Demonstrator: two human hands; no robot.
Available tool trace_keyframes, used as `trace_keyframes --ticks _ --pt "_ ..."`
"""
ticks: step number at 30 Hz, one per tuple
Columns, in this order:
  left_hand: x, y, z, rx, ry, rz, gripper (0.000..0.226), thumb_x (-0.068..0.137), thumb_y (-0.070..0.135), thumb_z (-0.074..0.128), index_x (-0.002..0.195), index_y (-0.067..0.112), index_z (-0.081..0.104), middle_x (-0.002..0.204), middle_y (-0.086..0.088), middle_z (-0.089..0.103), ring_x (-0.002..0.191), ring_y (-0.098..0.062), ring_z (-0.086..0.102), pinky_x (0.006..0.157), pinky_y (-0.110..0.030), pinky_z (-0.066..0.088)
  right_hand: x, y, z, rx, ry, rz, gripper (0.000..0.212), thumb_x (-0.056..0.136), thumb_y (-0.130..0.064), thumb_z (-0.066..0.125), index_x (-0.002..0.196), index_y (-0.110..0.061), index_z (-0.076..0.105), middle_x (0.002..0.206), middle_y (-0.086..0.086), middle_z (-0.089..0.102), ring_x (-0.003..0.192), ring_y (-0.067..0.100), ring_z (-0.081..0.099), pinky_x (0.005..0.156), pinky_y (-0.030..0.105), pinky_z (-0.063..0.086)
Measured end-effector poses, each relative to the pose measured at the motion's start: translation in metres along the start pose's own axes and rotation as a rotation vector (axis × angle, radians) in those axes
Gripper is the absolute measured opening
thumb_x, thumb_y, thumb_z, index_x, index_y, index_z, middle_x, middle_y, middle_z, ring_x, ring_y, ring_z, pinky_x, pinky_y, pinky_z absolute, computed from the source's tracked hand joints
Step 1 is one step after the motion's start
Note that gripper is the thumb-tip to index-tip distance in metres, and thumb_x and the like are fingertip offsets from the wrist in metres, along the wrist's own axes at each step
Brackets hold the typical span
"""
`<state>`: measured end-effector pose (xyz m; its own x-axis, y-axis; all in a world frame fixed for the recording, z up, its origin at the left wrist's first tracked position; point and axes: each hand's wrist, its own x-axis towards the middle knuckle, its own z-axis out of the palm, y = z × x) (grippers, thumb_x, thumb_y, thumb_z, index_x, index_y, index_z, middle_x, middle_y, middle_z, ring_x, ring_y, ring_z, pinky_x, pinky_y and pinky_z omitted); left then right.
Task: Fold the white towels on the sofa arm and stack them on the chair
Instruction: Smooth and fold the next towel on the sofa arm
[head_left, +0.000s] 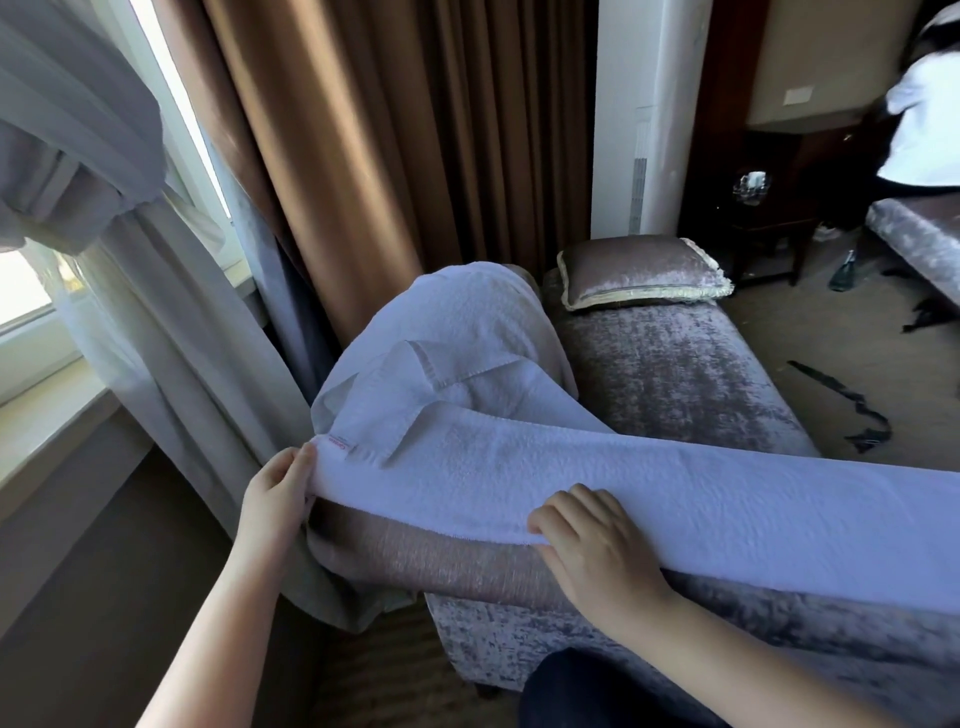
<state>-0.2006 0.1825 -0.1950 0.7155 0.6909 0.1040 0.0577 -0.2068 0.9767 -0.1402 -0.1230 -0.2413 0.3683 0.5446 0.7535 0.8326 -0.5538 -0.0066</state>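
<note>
A long white towel (675, 493), folded lengthwise into a strip, lies across the velvet sofa arm (467, 566) and runs off the right edge of the view. My left hand (275, 493) pinches its left end, beside a small red-lettered label. My right hand (592, 540) grips the near folded edge of the strip, fingers curled over it. A second white towel (467, 332) lies spread and rumpled over the far part of the arm, partly under the strip. No chair is in sight.
The grey-purple velvet sofa seat (675, 374) carries a matching cushion (639, 273). Brown curtains (363, 156) and grey sheers (130, 312) hang at left by the window. A person in a white top (924, 114) stands at far right. Dark scraps (852, 410) lie on the carpet.
</note>
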Motion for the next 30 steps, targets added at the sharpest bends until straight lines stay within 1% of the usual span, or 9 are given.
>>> trace_keyframes --ticks 3,7,10,12,15,17,20,25,30 --pt "-0.001 -0.008 -0.004 0.012 0.019 -0.014 0.03 0.099 0.025 0.05 0.092 -0.001 0.063 0.082 -0.011 0.054 0.077 -0.022 0.048 0.066 -0.032 0.037 -0.002 -0.004 -0.001 0.031 -0.011 -0.022 0.017 0.075 -0.001 0.058 0.076 -0.018 0.055 0.071 -0.005 0.051 0.064 0.017 0.048 0.057 0.029 0.04" --pt "-0.005 -0.018 -0.007 0.117 0.044 -0.09 0.024 0.095 0.023 0.051 0.081 0.01 0.066 0.08 -0.003 0.058 0.078 -0.018 0.05 0.074 -0.036 0.039 -0.01 -0.001 0.005 0.035 -0.089 -0.036 0.026 0.067 -0.001 0.068 0.077 -0.019 0.052 0.072 -0.006 0.051 0.065 0.015 0.045 0.059 0.028 0.036" --pt "-0.006 -0.016 -0.008 0.147 0.019 -0.094 0.026 0.085 0.026 0.05 0.077 0.004 0.061 0.075 -0.002 0.053 0.076 -0.017 0.046 0.07 -0.034 0.036 -0.007 -0.001 0.003 0.029 -0.115 -0.022 0.012 0.081 -0.028 0.065 0.083 -0.021 0.055 0.075 -0.008 0.053 0.068 0.014 0.045 0.064 0.027 0.031" --pt "-0.007 -0.01 -0.006 0.112 -0.003 -0.057 0.021 0.091 0.023 0.054 0.08 0.009 0.067 0.075 -0.001 0.057 0.074 -0.014 0.048 0.068 -0.031 0.037 -0.003 -0.005 0.003 -0.023 -0.125 -0.001 0.023 0.086 -0.044 0.055 0.087 -0.022 0.062 0.075 -0.008 0.055 0.069 0.015 0.049 0.065 0.027 0.031" --pt "-0.009 -0.003 -0.005 0.046 -0.047 -0.035 0.023 0.093 0.031 0.059 0.087 0.01 0.069 0.078 -0.004 0.057 0.075 -0.014 0.05 0.071 -0.033 0.037 0.001 -0.012 0.006 -0.045 -0.075 0.007 0.018 0.087 -0.034 0.052 0.082 -0.021 0.064 0.074 -0.007 0.054 0.068 0.016 0.05 0.065 0.026 0.03" --pt "-0.008 -0.002 -0.007 -0.024 -0.053 -0.068 0.023 0.092 0.025 0.057 0.086 0.006 0.067 0.082 -0.009 0.057 0.08 -0.018 0.051 0.074 -0.036 0.039 0.003 -0.015 0.011 -0.051 -0.025 0.008 0.012 0.085 -0.02 0.058 0.074 -0.019 0.062 0.069 -0.006 0.052 0.065 0.016 0.047 0.062 0.026 0.034" --pt "-0.011 -0.001 -0.01 -0.048 -0.028 -0.082 0.02 0.092 0.016 0.053 0.08 0.003 0.062 0.082 -0.008 0.059 0.08 -0.016 0.054 0.074 -0.032 0.041 0.005 -0.015 0.013 -0.024 0.036 -0.012 0.019 0.082 -0.009 0.055 0.065 -0.016 0.059 0.062 -0.004 0.049 0.059 0.016 0.046 0.053 0.028 0.039" --pt "-0.009 -0.018 -0.01 0.052 -0.017 -0.065 0.029 0.094 0.024 0.056 0.077 0.001 0.057 0.078 -0.007 0.053 0.079 -0.02 0.047 0.071 -0.035 0.037 0.004 -0.014 0.008 0.043 -0.002 -0.051 0.022 0.086 -0.013 0.05 0.067 -0.016 0.06 0.064 -0.005 0.053 0.06 0.016 0.049 0.054 0.028 0.04" --pt "-0.004 -0.007 -0.004 0.139 -0.019 0.029 0.009 0.095 0.024 0.058 0.095 0.023 0.067 0.085 0.002 0.062 0.079 -0.013 0.055 0.068 -0.026 0.042 0.012 -0.007 -0.001 0.135 -0.162 0.031 0.021 0.09 -0.035 0.051 0.086 -0.021 0.067 0.083 -0.01 0.06 0.076 0.012 0.053 0.064 0.024 0.043"
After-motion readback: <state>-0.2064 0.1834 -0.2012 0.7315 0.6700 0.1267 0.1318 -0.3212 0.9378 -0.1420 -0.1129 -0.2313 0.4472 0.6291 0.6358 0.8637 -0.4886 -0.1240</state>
